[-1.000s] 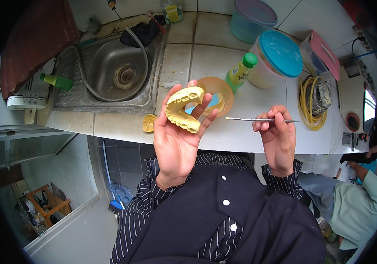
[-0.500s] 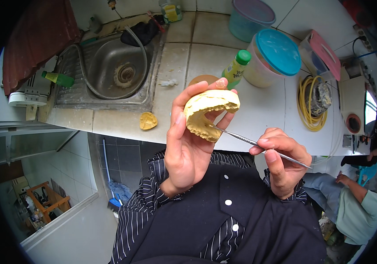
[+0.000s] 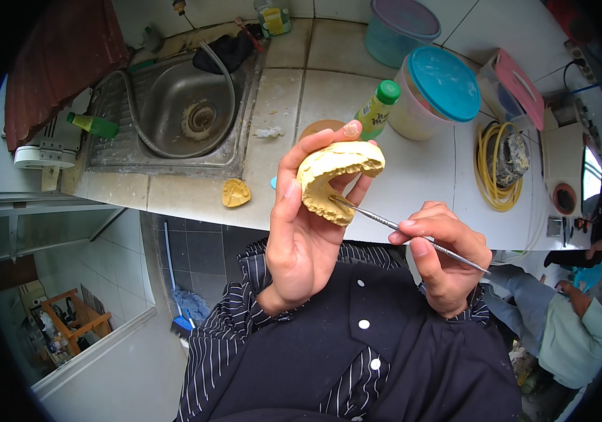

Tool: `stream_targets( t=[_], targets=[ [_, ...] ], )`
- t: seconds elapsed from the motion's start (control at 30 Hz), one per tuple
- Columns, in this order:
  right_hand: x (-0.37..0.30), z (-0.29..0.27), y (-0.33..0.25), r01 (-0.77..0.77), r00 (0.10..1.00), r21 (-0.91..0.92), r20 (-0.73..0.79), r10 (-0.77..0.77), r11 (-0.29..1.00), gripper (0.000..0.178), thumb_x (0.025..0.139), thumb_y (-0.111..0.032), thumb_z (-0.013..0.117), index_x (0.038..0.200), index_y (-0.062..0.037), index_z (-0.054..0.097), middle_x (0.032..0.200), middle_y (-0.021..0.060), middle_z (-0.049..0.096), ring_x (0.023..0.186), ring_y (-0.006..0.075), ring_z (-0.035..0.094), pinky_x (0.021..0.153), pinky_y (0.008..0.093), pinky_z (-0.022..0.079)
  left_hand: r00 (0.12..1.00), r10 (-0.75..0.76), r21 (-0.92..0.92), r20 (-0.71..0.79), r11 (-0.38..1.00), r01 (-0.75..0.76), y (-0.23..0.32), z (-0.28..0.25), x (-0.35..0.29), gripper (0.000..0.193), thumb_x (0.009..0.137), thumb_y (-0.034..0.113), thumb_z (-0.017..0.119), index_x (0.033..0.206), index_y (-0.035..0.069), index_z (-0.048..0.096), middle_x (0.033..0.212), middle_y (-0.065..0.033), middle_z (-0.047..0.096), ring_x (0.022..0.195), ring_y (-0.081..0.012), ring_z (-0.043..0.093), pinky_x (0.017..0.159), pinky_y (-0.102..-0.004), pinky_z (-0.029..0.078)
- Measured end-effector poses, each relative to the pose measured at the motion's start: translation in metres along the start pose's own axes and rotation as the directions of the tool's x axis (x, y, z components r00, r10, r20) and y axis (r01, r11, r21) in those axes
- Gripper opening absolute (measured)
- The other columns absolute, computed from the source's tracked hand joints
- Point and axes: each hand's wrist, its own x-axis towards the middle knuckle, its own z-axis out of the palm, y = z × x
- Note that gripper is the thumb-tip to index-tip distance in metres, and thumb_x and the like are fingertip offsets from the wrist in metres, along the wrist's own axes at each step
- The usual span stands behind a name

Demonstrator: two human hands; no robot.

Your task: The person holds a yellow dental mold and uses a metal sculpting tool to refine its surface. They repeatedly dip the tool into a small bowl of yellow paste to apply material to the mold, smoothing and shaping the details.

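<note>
My left hand (image 3: 301, 257) holds up a yellow plaster dental cast (image 3: 320, 172), its fingers behind the curved piece and its thumb at the left side. The row of teeth and the hollow of the arch face right. In my right hand (image 3: 450, 254) a thin metal dental carver (image 3: 378, 219) with a ridged grip is pinched like a pen. Its tip touches the inner side of the arch near the lower teeth; the very end is hard to make out. A smaller yellow plaster piece (image 3: 236, 193) lies on the counter to the left.
A steel sink (image 3: 174, 160) with a grey hose is at the left. Beyond my hands stand a green-capped bottle (image 3: 378, 109), a blue-lidded tub (image 3: 420, 105) and a pink-lidded box (image 3: 515, 84). A yellow coiled hose (image 3: 487, 165) lies right. Another person (image 3: 575, 330) sits at far right.
My right hand and the carver have shifted slightly left, the tip moving along the inside of the arch. The cast has moved a little right. The other person's arm has moved.
</note>
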Motion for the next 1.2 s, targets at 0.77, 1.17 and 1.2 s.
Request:
stream_targets(
  t=[0.77, 1.17, 1.2],
  targets=[
    [0.006, 0.001, -0.016, 0.262, 0.965, -0.289, 0.108, -0.240, 0.921, 0.037, 0.050, 0.010, 0.066, 0.084, -0.0045, 0.070, 0.076, 0.0038, 0.066, 0.070, 0.0177, 0.061, 0.062, 0.0297, 0.042, 0.999, 0.039, 0.017, 0.021, 0.999, -0.040, 0.004, -0.002, -0.005, 0.046, 0.096, 0.032, 0.031, 0.134, 0.007, 0.030, 0.143, -0.0177, 0.030, 0.128, -0.0258, 0.039, 0.108, -0.0380, 0.031],
    [0.006, 0.002, -0.019, 0.268, 0.963, -0.312, 0.124, -0.241, 0.911, 0.039, 0.048, 0.009, 0.067, 0.084, -0.0055, 0.071, 0.077, 0.0029, 0.065, 0.071, 0.0170, 0.061, 0.063, 0.0289, 0.042, 0.998, 0.046, 0.015, 0.033, 0.999, -0.046, 0.007, -0.002, -0.005, 0.045, 0.096, 0.031, 0.030, 0.134, 0.007, 0.030, 0.143, -0.0178, 0.030, 0.128, -0.0257, 0.039, 0.108, -0.0374, 0.032],
    [0.006, 0.002, -0.019, 0.273, 0.961, -0.311, 0.123, -0.246, 0.910, 0.039, 0.048, 0.009, 0.067, 0.084, -0.0057, 0.071, 0.077, 0.0028, 0.065, 0.071, 0.0169, 0.061, 0.062, 0.0289, 0.042, 0.998, 0.046, 0.015, 0.034, 0.999, -0.047, 0.007, -0.002, -0.005, 0.045, 0.096, 0.031, 0.030, 0.134, 0.007, 0.030, 0.143, -0.0178, 0.030, 0.128, -0.0256, 0.039, 0.108, -0.0374, 0.032]
  ],
)
